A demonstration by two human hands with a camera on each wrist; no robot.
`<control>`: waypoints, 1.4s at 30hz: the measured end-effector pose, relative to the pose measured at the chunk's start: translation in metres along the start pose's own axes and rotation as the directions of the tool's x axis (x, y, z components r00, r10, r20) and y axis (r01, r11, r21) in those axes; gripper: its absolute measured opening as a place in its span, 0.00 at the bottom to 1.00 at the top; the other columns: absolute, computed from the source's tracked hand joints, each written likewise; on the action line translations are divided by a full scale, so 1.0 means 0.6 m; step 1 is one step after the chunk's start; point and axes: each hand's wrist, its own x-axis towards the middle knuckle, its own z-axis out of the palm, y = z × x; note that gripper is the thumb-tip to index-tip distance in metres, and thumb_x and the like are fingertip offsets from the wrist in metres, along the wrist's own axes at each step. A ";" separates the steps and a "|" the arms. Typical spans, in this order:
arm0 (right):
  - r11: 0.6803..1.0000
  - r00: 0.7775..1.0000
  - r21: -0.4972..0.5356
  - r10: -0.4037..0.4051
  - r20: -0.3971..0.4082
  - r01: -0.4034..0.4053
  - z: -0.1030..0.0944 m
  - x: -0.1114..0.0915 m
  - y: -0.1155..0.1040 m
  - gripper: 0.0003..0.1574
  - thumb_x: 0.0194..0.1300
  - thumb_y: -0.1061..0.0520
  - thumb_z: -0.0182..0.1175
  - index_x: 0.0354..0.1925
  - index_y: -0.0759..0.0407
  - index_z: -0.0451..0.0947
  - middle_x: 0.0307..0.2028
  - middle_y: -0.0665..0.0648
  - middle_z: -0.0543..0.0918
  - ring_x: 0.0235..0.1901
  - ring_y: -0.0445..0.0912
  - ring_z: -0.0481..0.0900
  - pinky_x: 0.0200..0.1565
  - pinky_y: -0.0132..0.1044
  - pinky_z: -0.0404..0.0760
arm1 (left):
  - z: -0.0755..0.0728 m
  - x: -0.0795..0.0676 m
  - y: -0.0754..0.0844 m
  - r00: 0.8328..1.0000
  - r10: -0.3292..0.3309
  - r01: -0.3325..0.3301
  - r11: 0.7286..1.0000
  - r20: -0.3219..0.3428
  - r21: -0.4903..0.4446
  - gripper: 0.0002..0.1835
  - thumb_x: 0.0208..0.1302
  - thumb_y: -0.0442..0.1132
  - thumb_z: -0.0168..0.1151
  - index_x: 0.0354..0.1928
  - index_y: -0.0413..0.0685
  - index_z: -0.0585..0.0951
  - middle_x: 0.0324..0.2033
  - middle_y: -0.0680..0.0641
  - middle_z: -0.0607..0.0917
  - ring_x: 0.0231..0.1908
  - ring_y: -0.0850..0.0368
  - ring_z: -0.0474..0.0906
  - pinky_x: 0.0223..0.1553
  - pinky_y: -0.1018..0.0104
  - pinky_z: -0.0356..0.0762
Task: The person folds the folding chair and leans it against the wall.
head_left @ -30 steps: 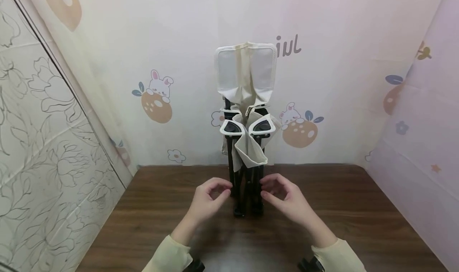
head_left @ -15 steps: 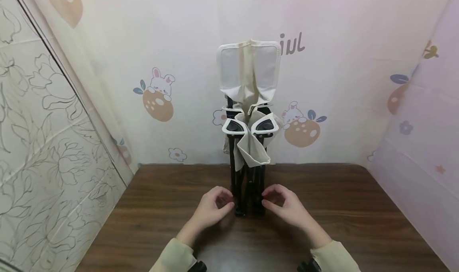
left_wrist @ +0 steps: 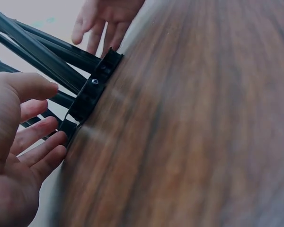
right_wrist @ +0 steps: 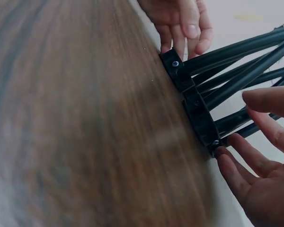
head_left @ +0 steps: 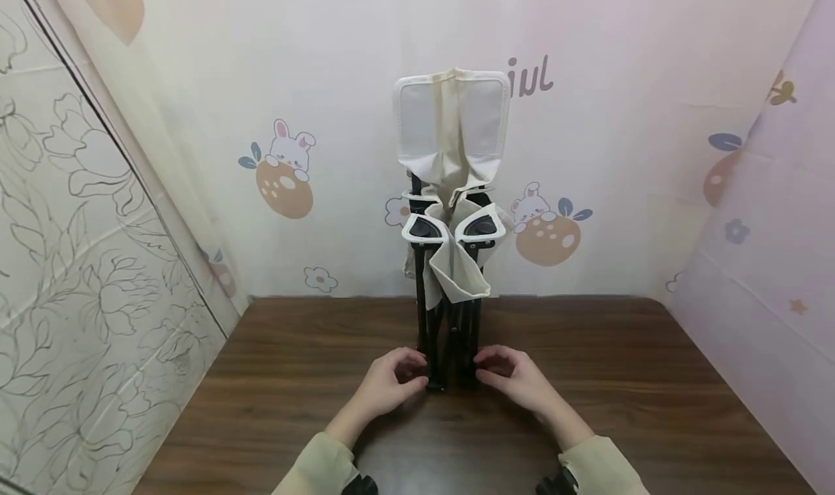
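A folded camp chair [head_left: 450,140] with cream fabric and black tube legs stands upright on the brown wooden table. My left hand [head_left: 386,386] is at the left side of its base, thumb and fingers loosely curved. On the opposite side, my right hand [head_left: 518,383] mirrors it near the bottom of the legs. In the left wrist view the left fingertips [left_wrist: 59,138] are right at a black plastic foot [left_wrist: 87,97]. The right wrist view has the right fingertips [right_wrist: 222,153] at the edge of the feet [right_wrist: 199,118], where the black tubes [right_wrist: 246,71] meet.
The table [head_left: 293,321] reaches back to a printed cloth backdrop [head_left: 352,67]. More cloth hangs at the left [head_left: 98,263] and right sides. Black wrist straps [head_left: 359,485] show at both sleeve cuffs.
Both hands have slid down along the chair legs to the feet, staying on either side. The chair stands in the same place; the head view has shifted slightly.
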 end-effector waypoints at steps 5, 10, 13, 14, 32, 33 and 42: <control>1.000 0.999 -0.029 0.008 0.053 -0.006 -0.001 0.000 0.012 0.15 0.74 0.55 0.72 0.55 0.58 0.87 0.67 0.68 0.82 0.63 0.61 0.83 0.60 0.38 0.83 | 0.003 0.000 -0.005 0.999 -0.039 0.038 0.999 0.038 0.012 0.13 0.68 0.36 0.76 0.52 0.50 0.87 0.58 0.50 0.89 0.54 0.52 0.87 0.56 0.58 0.85; 0.999 0.997 -0.042 0.004 0.072 -0.001 0.000 0.001 0.021 0.14 0.74 0.55 0.72 0.54 0.57 0.88 0.67 0.69 0.81 0.62 0.61 0.83 0.60 0.40 0.83 | 0.003 0.000 -0.005 0.995 -0.049 0.045 0.998 0.087 0.051 0.10 0.68 0.37 0.76 0.49 0.53 0.88 0.62 0.52 0.88 0.62 0.52 0.83 0.62 0.56 0.82; 0.999 0.998 -0.050 0.000 0.066 0.003 0.001 0.001 0.026 0.13 0.73 0.55 0.73 0.53 0.56 0.89 0.66 0.68 0.82 0.62 0.60 0.83 0.60 0.40 0.83 | 0.003 0.001 -0.004 0.992 -0.054 0.047 0.997 0.113 0.064 0.08 0.69 0.39 0.75 0.48 0.53 0.89 0.63 0.51 0.88 0.64 0.51 0.82 0.64 0.55 0.81; 0.999 0.998 -0.053 -0.001 0.061 0.004 0.002 0.001 0.028 0.13 0.73 0.55 0.73 0.53 0.56 0.89 0.66 0.68 0.82 0.61 0.60 0.84 0.59 0.40 0.84 | 0.003 0.001 -0.004 0.992 -0.054 0.046 0.997 0.118 0.066 0.08 0.69 0.39 0.75 0.48 0.53 0.89 0.63 0.51 0.88 0.64 0.50 0.82 0.64 0.54 0.81; 0.992 0.999 -0.119 -0.032 0.018 0.034 0.009 -0.002 0.041 0.12 0.68 0.55 0.77 0.49 0.53 0.90 0.62 0.64 0.86 0.60 0.58 0.85 0.60 0.39 0.84 | 0.005 0.002 -0.008 0.989 -0.055 0.046 0.997 0.134 0.067 0.10 0.68 0.39 0.78 0.49 0.56 0.89 0.57 0.55 0.90 0.59 0.57 0.83 0.62 0.58 0.80; 0.992 0.999 -0.123 -0.031 0.017 0.032 0.009 -0.002 0.039 0.11 0.68 0.55 0.78 0.48 0.53 0.90 0.62 0.64 0.86 0.60 0.58 0.85 0.60 0.39 0.84 | 0.005 0.002 -0.008 0.989 -0.056 0.046 0.996 0.135 0.072 0.11 0.68 0.39 0.78 0.49 0.56 0.89 0.57 0.55 0.90 0.59 0.58 0.83 0.62 0.58 0.80; 0.985 0.998 -0.157 -0.066 0.008 0.067 0.010 -0.001 0.033 0.12 0.65 0.56 0.79 0.47 0.54 0.91 0.61 0.64 0.87 0.58 0.57 0.86 0.60 0.43 0.85 | 0.005 0.002 -0.015 0.992 -0.028 0.016 0.995 0.121 0.098 0.09 0.65 0.39 0.80 0.43 0.61 0.90 0.56 0.56 0.90 0.60 0.56 0.83 0.65 0.53 0.80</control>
